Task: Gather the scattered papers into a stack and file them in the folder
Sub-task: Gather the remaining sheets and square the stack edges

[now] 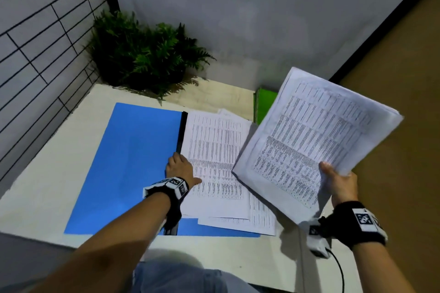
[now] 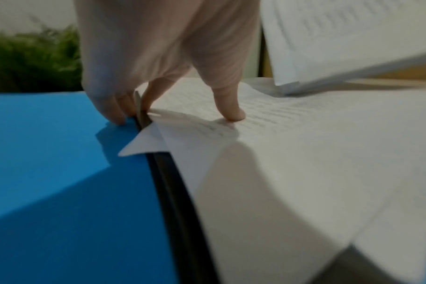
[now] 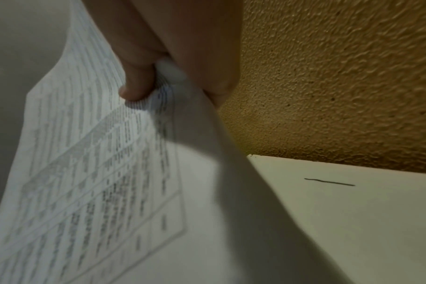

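Observation:
A blue folder (image 1: 133,162) lies open on the white table (image 1: 47,173), its black spine (image 1: 182,131) in the middle. Several printed sheets (image 1: 214,150) lie loosely fanned on its right half. My left hand (image 1: 181,169) stands arched at the spine. In the left wrist view its thumb (image 2: 231,111) presses on the top sheet (image 2: 304,153), one finger dips under the sheets' left edge, and the other fingertips (image 2: 117,119) touch the blue flap (image 2: 49,153). My right hand (image 1: 340,183) grips the lower edge of a tilted stack of papers (image 1: 316,140) in the air, thumb (image 3: 136,86) on top.
A fern plant (image 1: 142,54) fills the table's far left corner against the wall. Something green (image 1: 264,104) lies at the far right behind the held stack. The table's right edge (image 3: 328,163) borders brown floor (image 3: 341,76). A cable hangs from my right wrist.

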Motion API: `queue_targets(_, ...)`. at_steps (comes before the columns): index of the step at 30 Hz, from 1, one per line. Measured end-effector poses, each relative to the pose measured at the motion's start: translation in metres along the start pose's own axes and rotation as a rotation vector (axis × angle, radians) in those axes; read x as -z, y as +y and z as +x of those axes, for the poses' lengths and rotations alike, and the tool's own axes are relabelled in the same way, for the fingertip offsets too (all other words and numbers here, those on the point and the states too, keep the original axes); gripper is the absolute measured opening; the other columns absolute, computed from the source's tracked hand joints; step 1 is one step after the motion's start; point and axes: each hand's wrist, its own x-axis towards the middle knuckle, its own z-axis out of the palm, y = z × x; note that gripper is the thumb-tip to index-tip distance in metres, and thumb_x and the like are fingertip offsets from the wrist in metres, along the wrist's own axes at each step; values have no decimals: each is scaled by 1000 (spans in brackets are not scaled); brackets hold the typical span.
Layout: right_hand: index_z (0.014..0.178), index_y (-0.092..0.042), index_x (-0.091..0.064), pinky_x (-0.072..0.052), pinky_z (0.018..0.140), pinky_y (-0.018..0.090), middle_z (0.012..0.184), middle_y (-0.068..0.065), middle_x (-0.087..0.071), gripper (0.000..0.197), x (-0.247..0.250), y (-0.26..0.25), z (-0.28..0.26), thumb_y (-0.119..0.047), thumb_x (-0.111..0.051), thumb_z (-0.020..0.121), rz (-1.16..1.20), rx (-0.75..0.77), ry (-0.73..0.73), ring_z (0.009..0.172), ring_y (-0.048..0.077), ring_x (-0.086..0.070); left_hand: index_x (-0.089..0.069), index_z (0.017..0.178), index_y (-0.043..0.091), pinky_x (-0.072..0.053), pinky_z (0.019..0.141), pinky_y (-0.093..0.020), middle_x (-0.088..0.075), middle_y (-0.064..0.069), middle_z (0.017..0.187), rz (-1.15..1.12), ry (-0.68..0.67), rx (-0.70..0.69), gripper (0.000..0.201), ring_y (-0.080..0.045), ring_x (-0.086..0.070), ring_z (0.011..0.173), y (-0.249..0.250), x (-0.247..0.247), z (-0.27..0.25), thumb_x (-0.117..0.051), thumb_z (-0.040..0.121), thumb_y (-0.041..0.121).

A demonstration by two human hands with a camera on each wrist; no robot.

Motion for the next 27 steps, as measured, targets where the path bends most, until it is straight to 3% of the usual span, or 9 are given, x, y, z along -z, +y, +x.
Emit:
queue_targets(4, 112, 4, -55, -42, 86, 37, 99, 14, -59, 36, 3, 4, -2, -12, -66, 81, -4, -23, 24, 93, 27, -56, -15, 138, -5, -31, 104, -39, -19, -17, 144, 92, -55, 54, 106, -31, -26, 128, -9, 10, 10, -65, 69, 58)
queue_targets(8, 109, 4, -56, -41, 85, 34, 88, 11, -61, 30, 2, 1, -7, -7, -64, 82, 1, -14, 1, 95, 26, -56, -26, 130, -2, -36, 98, -38, -30, -15, 133, 144, -45, 124, 98, -30, -34, 120, -22, 22, 16, -70, 64, 57)
queue_targets(11, 114, 6, -55, -40, 87, 33, 102, 14, -58, 34, 3, -1, -10, -5, -63, 83, 13, -7, -7, 98, 25, -55, -28, 127, 0, -40, 98, -40, -33, -16, 131, 92, -77, 140, 94, -31, -36, 121, -31, 26, 20, -76, 63, 50)
queue_targets(15, 116, 5, -54, -40, 89, 33, 104, 12, -58, 36, 7, 1, -9, -6, -63, 83, 17, -14, -7, 99, 25, -55, -30, 126, -1, -41, 101, -41, -41, -18, 130, -102, -83, 163, 87, -34, -40, 122, -29, 29, 21, -73, 68, 46)
queue_targets(20, 116, 4, -53, -39, 90, 33, 105, 13, -56, 36, 19, 4, -9, -8, -62, 84, 46, -9, 13, 98, 23, -52, -27, 129, -3, -38, 101, -43, -33, -21, 135, -283, -28, 140, 75, -37, -34, 125, -4, 17, 7, -65, 78, 37)
queue_targets(22, 107, 6, -56, -40, 87, 33, 103, 13, -56, 27, 20, 7, -9, -7, -62, 84, 53, -15, 36, 95, 24, -51, -30, 127, -3, -37, 101, -42, -32, -20, 135, -210, 11, 126, 70, -36, -33, 125, 6, 7, 1, -63, 80, 37)
queue_targets(24, 80, -4, -56, -44, 74, 33, 89, 11, -58, 8, 20, 13, -10, -7, -62, 84, 33, -40, 51, 89, 24, -51, -34, 124, -2, -36, 100, -39, -30, -18, 135, -105, 66, 143, 65, -33, -32, 123, 14, 0, -8, -62, 81, 38)
queue_targets(26, 67, -15, -50, -42, 62, 30, 71, 5, -54, 22, 23, 24, -7, -8, -64, 82, 36, -44, 68, 85, 25, -52, -35, 122, -2, -36, 99, -37, -31, -18, 134, -115, 90, 127, 61, -32, -33, 122, 20, -6, -12, -62, 81, 34)
queue_targets(27, 67, -16, -51, -43, 62, 29, 69, 4, -53, 22, 24, 29, -6, -8, -65, 82, 45, -50, 71, 84, 26, -53, -35, 123, -2, -36, 100, -38, -31, -19, 134, -148, 82, 112, 61, -33, -33, 122, 21, -8, -12, -63, 81, 32)
